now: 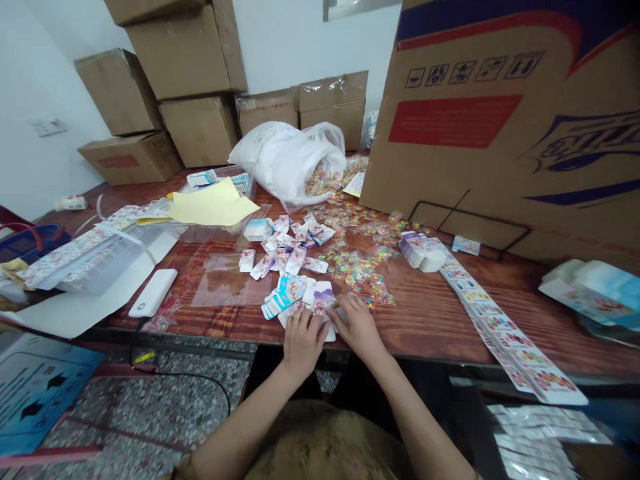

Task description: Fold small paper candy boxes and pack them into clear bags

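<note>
At the table's front edge, my left hand (303, 339) bends its fingers over small white printed cards, its thumb near my right hand. My right hand (358, 327) is closed at the right edge of a purple-and-white printed card (323, 301), which lies between both hands; the fingertips partly hide it. Just beyond my left hand, blue-and-white cards (286, 293) lie fanned in a loose pile. Farther back is a heap of small purple-and-white folded cards (290, 248), with a blue-topped stack (259, 229) beside it.
Small clear packets of colourful pieces (357, 267) spread from a white plastic bag (280, 160). A big carton (450, 133) stands at right, near a card stack (425, 253) and long printed strips (505, 327). Yellow paper (215, 205) and a white power bank (153, 293) lie left.
</note>
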Action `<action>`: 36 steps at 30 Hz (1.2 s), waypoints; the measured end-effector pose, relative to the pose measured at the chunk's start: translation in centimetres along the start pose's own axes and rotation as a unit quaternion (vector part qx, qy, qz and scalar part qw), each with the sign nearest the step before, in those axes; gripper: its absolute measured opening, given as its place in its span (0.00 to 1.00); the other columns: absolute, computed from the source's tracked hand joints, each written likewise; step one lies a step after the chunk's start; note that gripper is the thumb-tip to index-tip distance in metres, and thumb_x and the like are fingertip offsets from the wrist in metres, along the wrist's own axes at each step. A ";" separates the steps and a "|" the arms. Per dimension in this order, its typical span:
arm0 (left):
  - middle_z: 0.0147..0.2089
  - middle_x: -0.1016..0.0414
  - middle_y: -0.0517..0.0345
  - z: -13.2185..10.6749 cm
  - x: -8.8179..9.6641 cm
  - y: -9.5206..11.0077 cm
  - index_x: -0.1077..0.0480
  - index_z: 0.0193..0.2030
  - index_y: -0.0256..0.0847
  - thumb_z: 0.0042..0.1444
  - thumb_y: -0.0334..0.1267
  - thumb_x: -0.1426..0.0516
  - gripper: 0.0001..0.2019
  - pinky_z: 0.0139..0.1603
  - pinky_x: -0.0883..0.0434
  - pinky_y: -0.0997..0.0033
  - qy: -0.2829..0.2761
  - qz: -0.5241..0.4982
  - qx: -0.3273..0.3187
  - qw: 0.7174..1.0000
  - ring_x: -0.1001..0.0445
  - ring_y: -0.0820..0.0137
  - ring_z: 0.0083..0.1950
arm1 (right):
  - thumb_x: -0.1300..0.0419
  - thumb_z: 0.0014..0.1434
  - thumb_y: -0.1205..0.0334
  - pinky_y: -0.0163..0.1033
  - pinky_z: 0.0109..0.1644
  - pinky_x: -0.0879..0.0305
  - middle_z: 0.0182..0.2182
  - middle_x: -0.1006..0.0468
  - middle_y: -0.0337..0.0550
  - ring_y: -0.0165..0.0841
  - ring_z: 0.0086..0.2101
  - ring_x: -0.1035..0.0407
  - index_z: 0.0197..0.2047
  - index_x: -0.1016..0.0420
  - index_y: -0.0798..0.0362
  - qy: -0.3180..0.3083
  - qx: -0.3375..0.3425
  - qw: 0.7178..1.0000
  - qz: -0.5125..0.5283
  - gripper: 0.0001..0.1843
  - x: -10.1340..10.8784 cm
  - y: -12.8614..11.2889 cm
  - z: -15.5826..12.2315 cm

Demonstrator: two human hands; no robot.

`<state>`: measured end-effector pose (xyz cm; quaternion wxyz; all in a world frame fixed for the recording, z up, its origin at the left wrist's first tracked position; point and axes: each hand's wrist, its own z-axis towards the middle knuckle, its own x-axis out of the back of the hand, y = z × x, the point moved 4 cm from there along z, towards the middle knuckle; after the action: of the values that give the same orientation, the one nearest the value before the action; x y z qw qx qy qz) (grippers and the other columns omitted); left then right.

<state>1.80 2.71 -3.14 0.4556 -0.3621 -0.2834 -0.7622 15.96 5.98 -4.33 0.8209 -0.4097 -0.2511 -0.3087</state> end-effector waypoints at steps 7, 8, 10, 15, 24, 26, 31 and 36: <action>0.41 0.23 0.51 -0.2 -0.2 -0.1 0.28 0.37 0.41 0.63 0.39 0.45 0.07 0.43 0.33 0.64 -0.001 0.008 0.006 1.000 0.25 0.60 0.46 | 0.46 0.66 0.55 0.51 0.52 0.33 0.35 0.23 0.48 0.43 0.42 0.29 0.39 0.26 0.52 0.033 0.012 0.998 -0.047 0.11 0.0 -0.3 -0.4; 0.40 0.23 0.51 -0.2 -0.2 -0.1 0.28 0.37 0.41 0.63 0.39 0.45 0.07 0.43 0.33 0.63 0.000 0.011 0.007 1.000 0.25 0.60 0.45 | 0.46 0.66 0.55 0.51 0.52 0.33 0.35 0.23 0.48 0.43 0.42 0.29 0.40 0.26 0.52 0.036 0.017 0.998 -0.052 0.11 0.0 -0.3 -0.4; 0.39 0.23 0.51 -0.2 -0.2 -0.1 0.29 0.37 0.40 0.63 0.38 0.45 0.06 0.43 0.33 0.63 0.004 0.016 0.007 1.000 0.25 0.59 0.44 | 0.46 0.66 0.56 0.51 0.53 0.33 0.34 0.23 0.47 0.43 0.41 0.29 0.39 0.26 0.51 0.038 0.025 0.997 -0.058 0.11 0.1 -0.4 -0.5; 0.39 0.23 0.49 -0.4 -0.3 0.0 0.30 0.41 0.39 0.64 0.36 0.47 0.06 0.43 0.33 0.62 0.022 0.024 0.004 0.999 0.25 0.59 0.44 | 0.47 0.67 0.58 0.51 0.53 0.33 0.31 0.22 0.45 0.42 0.41 0.28 0.38 0.26 0.51 0.037 0.022 0.998 -0.050 0.10 0.2 -0.4 -0.6; 0.42 0.22 0.47 -0.9 -0.8 0.0 0.30 0.44 0.39 0.65 0.34 0.51 0.09 0.44 0.31 0.62 0.041 0.040 -0.017 0.998 0.24 0.61 0.41 | 0.48 0.67 0.59 0.51 0.55 0.34 0.31 0.21 0.45 0.39 0.36 0.28 0.40 0.25 0.53 0.023 0.042 0.997 -0.062 0.11 0.2 -0.7 -0.6; 0.41 0.22 0.47 -1.0 -1.0 -0.1 0.30 0.45 0.38 0.66 0.35 0.51 0.09 0.44 0.31 0.62 0.036 0.033 -0.017 0.999 0.24 0.61 0.41 | 0.48 0.68 0.61 0.51 0.55 0.35 0.30 0.21 0.44 0.39 0.36 0.28 0.40 0.25 0.53 0.012 0.049 0.997 -0.061 0.11 0.0 -0.7 -0.7; 0.40 0.22 0.46 -0.9 -0.9 0.0 0.31 0.48 0.37 0.65 0.36 0.50 0.10 0.45 0.30 0.62 0.051 0.032 -0.025 0.998 0.23 0.60 0.42 | 0.49 0.68 0.64 0.48 0.52 0.36 0.31 0.20 0.45 0.39 0.36 0.29 0.39 0.26 0.52 -0.001 0.071 0.996 -0.061 0.11 -0.4 -0.6 -0.9; 0.41 0.22 0.46 -0.6 -0.4 0.2 0.31 0.46 0.37 0.66 0.37 0.50 0.10 0.44 0.30 0.62 0.075 0.054 -0.038 0.995 0.24 0.60 0.43 | 0.51 0.68 0.64 0.45 0.48 0.35 0.31 0.21 0.46 0.39 0.36 0.31 0.40 0.25 0.52 -0.011 0.077 0.995 -0.058 0.12 -0.5 -0.5 -1.0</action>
<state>1.97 2.34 -3.81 0.5020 -0.3360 -0.1994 -0.7716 15.37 5.03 -4.95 0.8278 -0.3332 -0.3069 -0.3311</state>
